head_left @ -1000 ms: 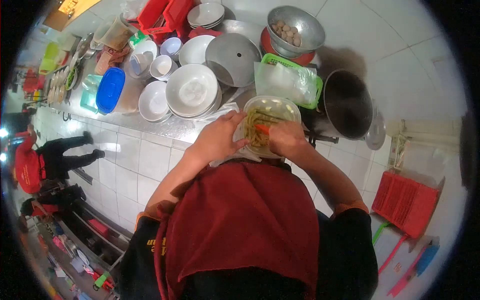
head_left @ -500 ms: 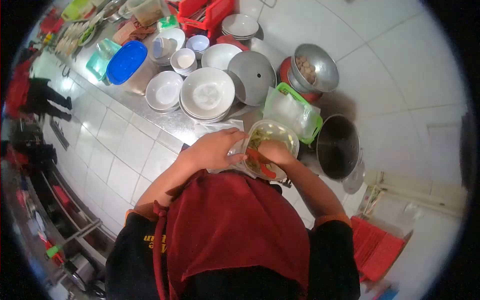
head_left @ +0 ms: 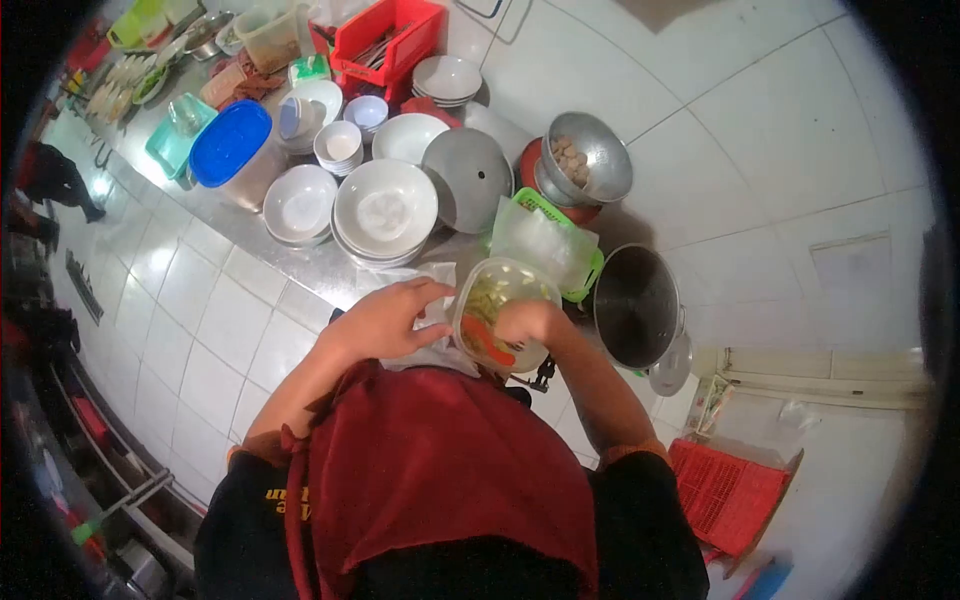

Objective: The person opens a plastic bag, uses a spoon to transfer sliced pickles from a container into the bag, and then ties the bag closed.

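Note:
A clear plastic tub (head_left: 545, 283) holds pale green cut pieces and stands close in front of me. My right hand (head_left: 530, 322) reaches into it, fingers curled down among the pieces; what they grip, if anything, is hidden. Beside those fingers, an orange curved utensil-like piece (head_left: 486, 343) lies in the tub. To the left, my left hand (head_left: 392, 318) is open, thumb and fingers apart, its tips pointing at the tub's left rim. White plastic sheeting (head_left: 437, 275) shows behind and under that hand.
Stacked white bowls (head_left: 386, 210), a grey lid (head_left: 468, 180) and a blue-lidded container (head_left: 232, 145) stand beyond. A green basket (head_left: 585, 278) and deep pot (head_left: 637, 305) are right of the tub. A metal bowl (head_left: 608, 160) holds round balls. Another person (head_left: 55, 185) stands far left.
The view has shifted, moving most things leftward. My right hand has risen slightly within the tub, showing more of the green pieces. My left hand stays beside the rim.

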`<state>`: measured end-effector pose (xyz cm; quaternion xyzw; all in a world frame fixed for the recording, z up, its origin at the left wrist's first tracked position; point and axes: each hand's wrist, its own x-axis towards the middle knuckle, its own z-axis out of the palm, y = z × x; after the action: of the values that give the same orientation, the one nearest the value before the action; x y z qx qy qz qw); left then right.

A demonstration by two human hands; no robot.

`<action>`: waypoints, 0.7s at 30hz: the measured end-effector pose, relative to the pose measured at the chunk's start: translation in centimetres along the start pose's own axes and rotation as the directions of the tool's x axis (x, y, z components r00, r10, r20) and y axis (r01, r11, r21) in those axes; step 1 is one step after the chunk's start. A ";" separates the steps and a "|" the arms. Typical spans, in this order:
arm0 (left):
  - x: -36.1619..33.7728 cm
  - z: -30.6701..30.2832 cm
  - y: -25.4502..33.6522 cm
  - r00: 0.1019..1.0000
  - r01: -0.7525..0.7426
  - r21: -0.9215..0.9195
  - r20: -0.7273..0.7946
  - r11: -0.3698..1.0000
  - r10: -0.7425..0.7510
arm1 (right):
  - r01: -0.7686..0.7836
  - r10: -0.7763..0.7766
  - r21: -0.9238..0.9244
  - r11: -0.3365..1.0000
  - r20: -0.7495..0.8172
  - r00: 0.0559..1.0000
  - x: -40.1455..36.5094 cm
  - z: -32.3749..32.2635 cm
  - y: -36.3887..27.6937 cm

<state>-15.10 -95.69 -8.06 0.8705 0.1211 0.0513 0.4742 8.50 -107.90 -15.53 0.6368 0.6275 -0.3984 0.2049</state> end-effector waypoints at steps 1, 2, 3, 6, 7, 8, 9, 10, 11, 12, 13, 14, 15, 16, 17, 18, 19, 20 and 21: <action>-0.1 -0.1 0.1 1.000 -0.001 -0.011 0.001 1.000 0.001 | -0.123 0.122 -0.030 0.992 -0.044 0.992 -3.3 -1.8 -1.5; -0.2 -0.3 0.3 1.000 0.000 -0.022 0.000 1.000 0.000 | -0.242 0.237 -0.054 0.969 -0.090 0.967 -6.0 -3.1 -2.6; -0.2 -0.5 0.5 1.000 0.013 -0.021 0.004 1.000 -0.013 | -0.294 0.291 -0.016 0.956 -0.104 0.951 -7.9 -3.7 -3.0; -0.3 -0.9 0.0 1.000 0.013 -0.026 -0.016 1.000 -0.014 | -0.389 0.392 0.089 0.917 -0.027 0.919 -12.2 -4.2 -2.4; -0.3 -1.0 0.0 1.000 0.016 -0.023 -0.015 1.000 -0.016 | -0.332 0.333 0.143 0.932 0.019 0.943 -13.4 -5.1 -1.7; -0.3 -1.1 0.1 1.000 0.023 -0.031 -0.019 0.999 -0.024 | -0.276 0.269 0.201 0.940 0.065 0.961 -14.4 -5.7 -0.5; -0.4 -1.1 0.2 0.999 0.030 -0.042 -0.020 0.999 -0.031 | -0.198 0.201 0.274 0.941 0.018 0.979 -15.1 -5.8 1.1; -0.4 -1.0 0.2 0.999 0.035 -0.041 -0.010 0.999 -0.035 | -0.117 0.138 0.345 0.931 -0.035 0.990 -15.8 -5.7 2.7; -0.4 -1.0 0.2 0.999 0.028 -0.046 -0.015 0.999 -0.029 | 0.022 0.058 0.345 0.938 -0.221 0.974 -16.4 -5.8 4.4; -0.2 -1.0 0.2 1.000 0.018 -0.049 -0.023 0.999 -0.019 | 0.158 -0.018 0.316 0.936 -0.403 0.915 -16.6 -6.1 5.8; -0.1 -0.9 0.1 1.000 0.016 -0.044 -0.015 0.999 -0.016 | 0.096 0.119 0.466 0.879 -0.409 0.905 -16.3 -6.7 7.0; 0.0 -0.7 -0.1 1.000 0.004 -0.048 -0.020 0.999 -0.005 | 0.041 0.253 0.608 0.793 -0.391 0.885 -15.6 -7.4 8.1; -0.1 -0.6 -0.1 1.000 -0.007 -0.053 -0.025 0.999 0.006 | 0.017 0.353 0.616 0.788 -0.473 0.807 -14.5 -8.1 8.7; -0.1 -0.5 0.1 1.000 -0.008 -0.049 -0.015 0.999 0.007 | -0.008 0.445 0.627 0.779 -0.544 0.711 -13.2 -8.8 9.2; -0.1 -0.5 0.3 1.000 -0.004 -0.054 -0.016 0.999 0.003 | -0.050 0.481 0.603 0.796 -0.579 0.658 -11.6 -9.2 10.4; 0.0 -0.5 0.5 1.000 -0.001 -0.059 -0.019 0.998 0.000 | -0.095 0.511 0.580 0.809 -0.613 0.603 -9.6 -9.2 11.9; 0.0 -0.5 0.7 1.000 -0.002 -0.057 -0.014 0.998 0.001 | -0.095 0.514 0.584 0.807 -0.613 0.601 -7.9 -9.2 13.4; 0.0 -0.5 0.9 1.000 0.011 -0.064 -0.022 0.998 -0.012 | -0.149 0.485 0.509 0.848 -0.632 0.605 -6.1 -9.2 14.9; -0.1 -0.5 1.0 0.999 0.025 -0.071 -0.031 0.997 -0.027 | -0.200 0.454 0.428 0.881 -0.649 0.611 -4.2 -9.3 16.3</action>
<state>-15.13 -95.79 -6.95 0.8507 0.1379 0.0632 0.5033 26.97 -105.62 -10.70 0.8706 0.4554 -0.1586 -0.0975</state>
